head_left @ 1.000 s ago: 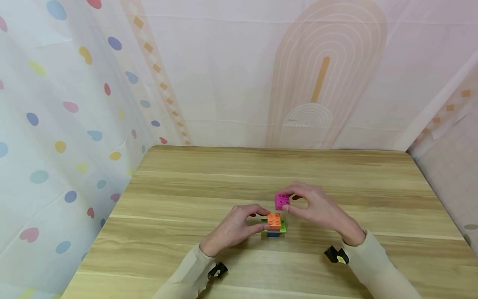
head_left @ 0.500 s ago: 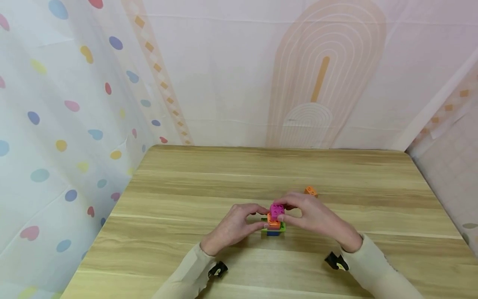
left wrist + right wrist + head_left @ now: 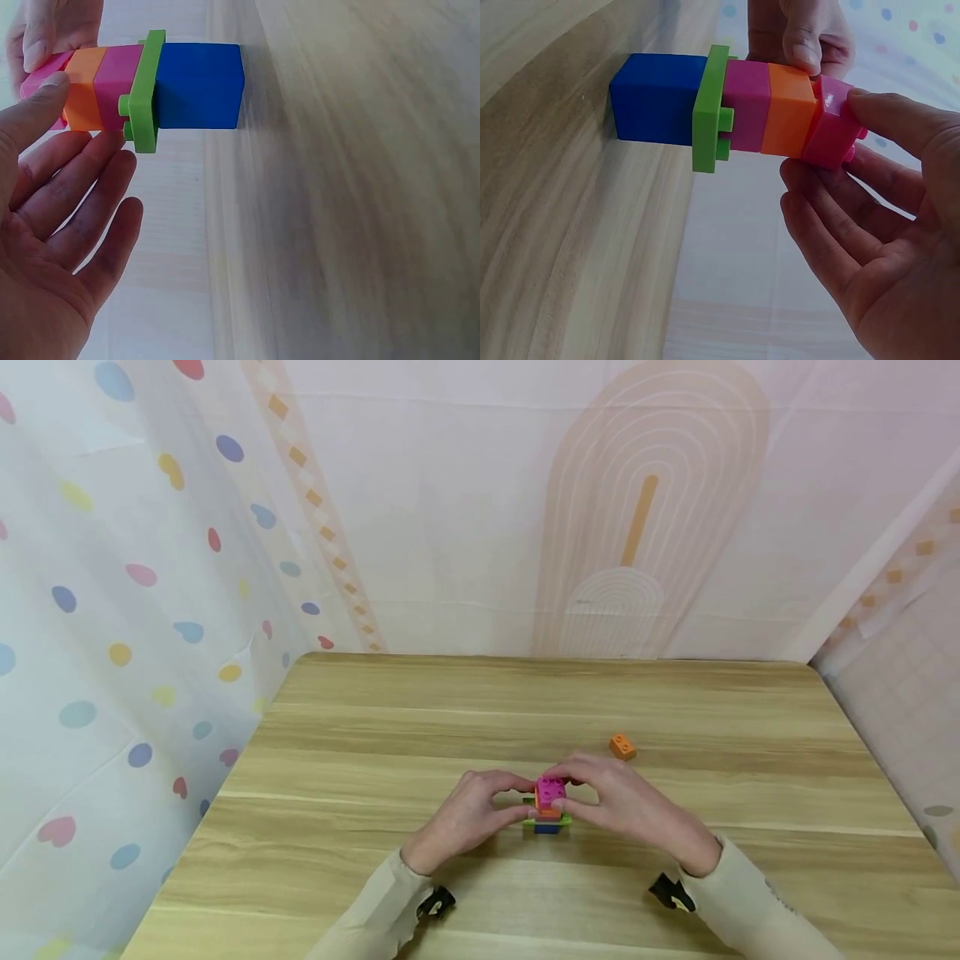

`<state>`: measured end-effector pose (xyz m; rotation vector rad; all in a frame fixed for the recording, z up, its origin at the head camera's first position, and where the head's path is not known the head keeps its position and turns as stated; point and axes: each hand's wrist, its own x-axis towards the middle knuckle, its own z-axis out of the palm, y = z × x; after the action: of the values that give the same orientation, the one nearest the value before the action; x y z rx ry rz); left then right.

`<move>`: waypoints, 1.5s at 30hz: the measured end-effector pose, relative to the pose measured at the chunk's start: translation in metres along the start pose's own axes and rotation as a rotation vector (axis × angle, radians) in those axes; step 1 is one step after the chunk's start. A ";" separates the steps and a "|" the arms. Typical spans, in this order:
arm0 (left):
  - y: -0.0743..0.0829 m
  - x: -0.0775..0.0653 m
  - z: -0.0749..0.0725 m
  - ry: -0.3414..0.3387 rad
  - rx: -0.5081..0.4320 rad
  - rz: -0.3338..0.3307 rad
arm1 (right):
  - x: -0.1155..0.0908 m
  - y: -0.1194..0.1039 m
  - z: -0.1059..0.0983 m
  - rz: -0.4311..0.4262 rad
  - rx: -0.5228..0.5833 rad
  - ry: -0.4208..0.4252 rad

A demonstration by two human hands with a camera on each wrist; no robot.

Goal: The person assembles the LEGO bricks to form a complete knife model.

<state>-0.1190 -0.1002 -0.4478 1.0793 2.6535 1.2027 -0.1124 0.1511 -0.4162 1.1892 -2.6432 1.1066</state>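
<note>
A tower of toy building bricks stands on the wooden table, a blue brick (image 3: 199, 86) at its bottom. Over that come a thin green plate (image 3: 146, 94) with studs past its sides, a pink brick (image 3: 745, 105) and an orange brick (image 3: 789, 110). My left hand (image 3: 468, 818) holds the tower near the orange brick between thumb and fingers. From the other side my right hand (image 3: 622, 806) pinches a second pink brick (image 3: 551, 788) at the top. In the right wrist view this brick sits slightly tilted on the orange one, a narrow gap showing along one edge.
A loose orange brick (image 3: 622, 747) lies on the table (image 3: 420, 710) behind my right hand. Patterned curtains (image 3: 450, 510) hang along the table's back and left side. Black wrist straps (image 3: 437, 902) show at both sleeves.
My right hand has brought the pink brick left and down, from beside the tower onto the orange brick. The loose orange brick has come into view. My left hand stays at the tower.
</note>
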 end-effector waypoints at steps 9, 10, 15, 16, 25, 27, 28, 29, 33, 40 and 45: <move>-0.003 -0.001 0.001 0.010 0.009 0.039 | -0.001 -0.002 0.004 -0.049 -0.101 0.036; -0.003 0.000 0.001 0.009 0.008 0.040 | -0.002 -0.002 0.004 -0.053 -0.108 0.038; -0.003 0.000 0.002 0.006 0.010 0.044 | -0.002 -0.002 0.005 -0.067 -0.115 0.046; -0.002 0.000 0.002 0.005 0.010 0.042 | -0.002 -0.002 0.005 -0.070 -0.115 0.046; -0.003 0.001 0.003 0.001 0.004 0.051 | -0.001 -0.003 0.004 -0.079 -0.112 0.020; -0.003 0.001 0.003 -0.002 0.003 0.067 | -0.001 -0.003 0.005 -0.080 -0.108 0.016; -0.003 0.001 0.003 -0.004 0.004 0.074 | -0.001 -0.003 0.005 -0.081 -0.103 0.015; -0.003 0.001 0.003 -0.007 0.003 0.079 | -0.002 -0.002 0.005 -0.082 -0.101 0.017; -0.004 0.000 0.003 -0.017 0.003 0.080 | -0.003 -0.002 0.005 -0.085 -0.086 0.024; -0.003 0.000 0.001 0.017 -0.057 -0.007 | -0.004 -0.002 0.009 -0.048 -0.073 0.069; 0.000 0.000 0.003 0.087 -0.126 0.019 | -0.007 -0.001 0.013 0.090 0.015 0.075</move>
<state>-0.1183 -0.0981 -0.4502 1.0579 2.5929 1.4302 -0.1035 0.1473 -0.4270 1.0184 -2.6601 1.1624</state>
